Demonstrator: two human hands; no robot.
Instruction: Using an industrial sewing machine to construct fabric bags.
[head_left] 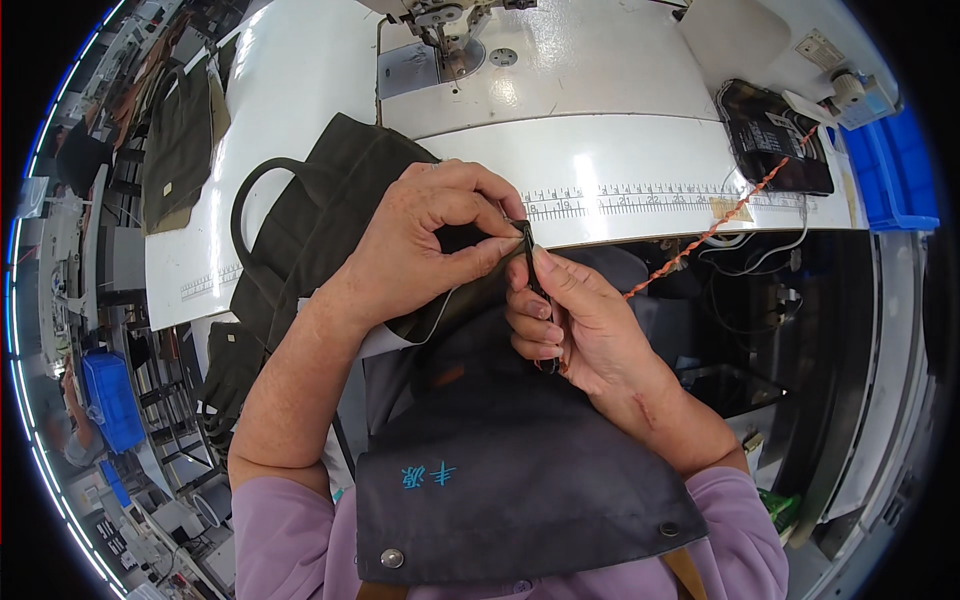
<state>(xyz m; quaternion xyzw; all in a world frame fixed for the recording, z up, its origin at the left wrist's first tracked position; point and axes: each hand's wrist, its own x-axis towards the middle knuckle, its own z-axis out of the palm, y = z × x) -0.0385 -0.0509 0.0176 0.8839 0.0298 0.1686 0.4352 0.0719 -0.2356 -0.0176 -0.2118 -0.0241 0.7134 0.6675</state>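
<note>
Right of the dark green bag (335, 185), our left hand (430, 225) pinches a small dark edge (521, 228); our right hand (585, 300) curls its fingers around a slim black tool (532, 265). If sharp, it could nick us should the orange cord (700, 241) tug.

The right hand (592, 312) partly hides the black tool (531, 262).

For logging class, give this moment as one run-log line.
left hand: pinching small dark piece | right hand: holding dark tool | dark bag: over table edge
</note>
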